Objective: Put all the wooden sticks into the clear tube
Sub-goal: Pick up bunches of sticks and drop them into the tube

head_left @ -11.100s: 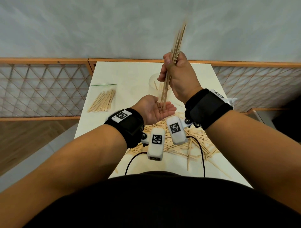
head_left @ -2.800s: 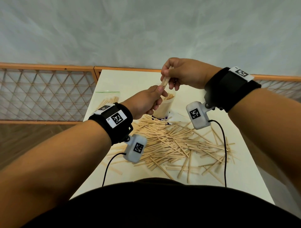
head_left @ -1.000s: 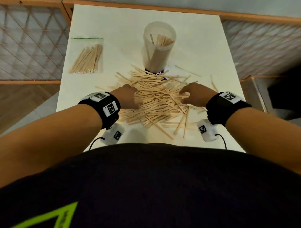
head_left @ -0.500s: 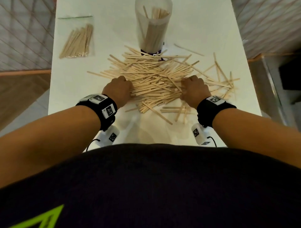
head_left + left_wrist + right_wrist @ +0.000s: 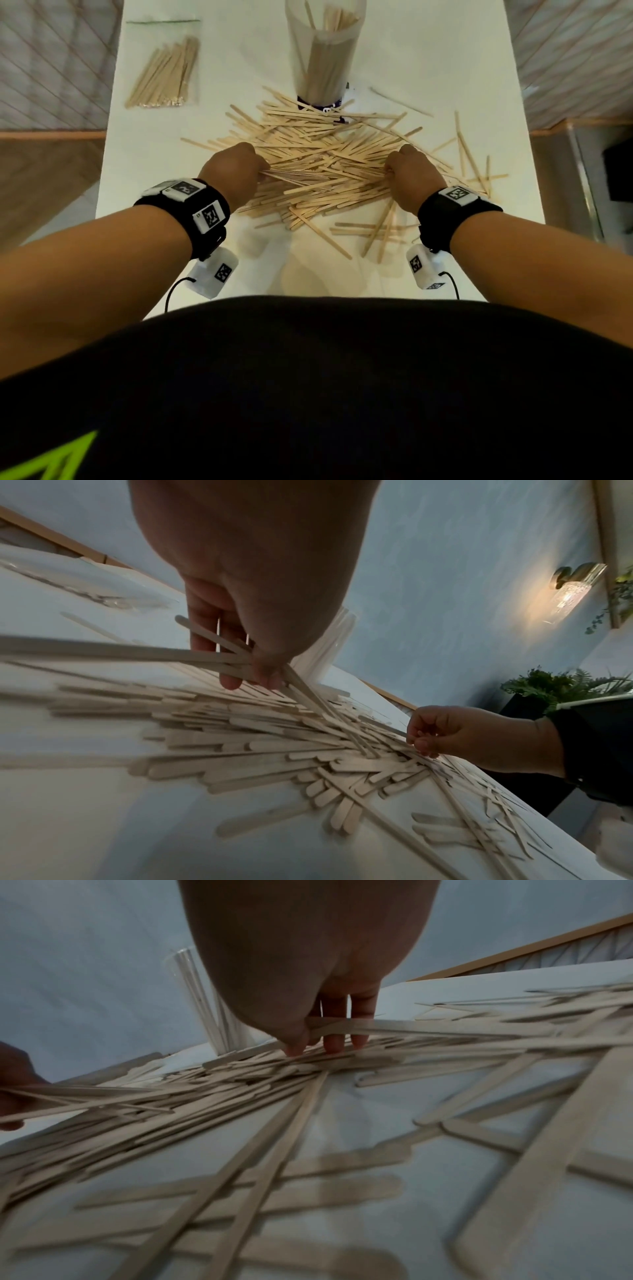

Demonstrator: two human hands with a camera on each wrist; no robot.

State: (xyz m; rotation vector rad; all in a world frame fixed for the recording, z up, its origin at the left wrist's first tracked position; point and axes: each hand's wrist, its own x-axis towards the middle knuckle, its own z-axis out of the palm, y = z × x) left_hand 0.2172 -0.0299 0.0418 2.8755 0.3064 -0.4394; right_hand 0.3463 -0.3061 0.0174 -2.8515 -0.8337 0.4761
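Observation:
A wide heap of flat wooden sticks (image 5: 322,161) covers the middle of the white table (image 5: 239,72). Behind it stands the clear tube (image 5: 323,51), upright, with several sticks inside. My left hand (image 5: 236,171) is at the heap's left edge, its fingers (image 5: 231,680) and thumb pinching a few sticks lifted off the pile. My right hand (image 5: 409,171) is at the heap's right edge, its fingers (image 5: 334,1045) curled round the ends of a few sticks. The tube (image 5: 205,1001) also shows behind the right hand.
A clear zip bag of more sticks (image 5: 168,75) lies at the table's back left. Loose sticks (image 5: 466,150) are scattered toward the right edge and near the front (image 5: 373,229). A wooden lattice railing (image 5: 51,51) flanks the table on both sides.
Both hands came down from the tube to the heap and closed on sticks at its two edges. In the last half second the left hand has raised its sticks slightly.

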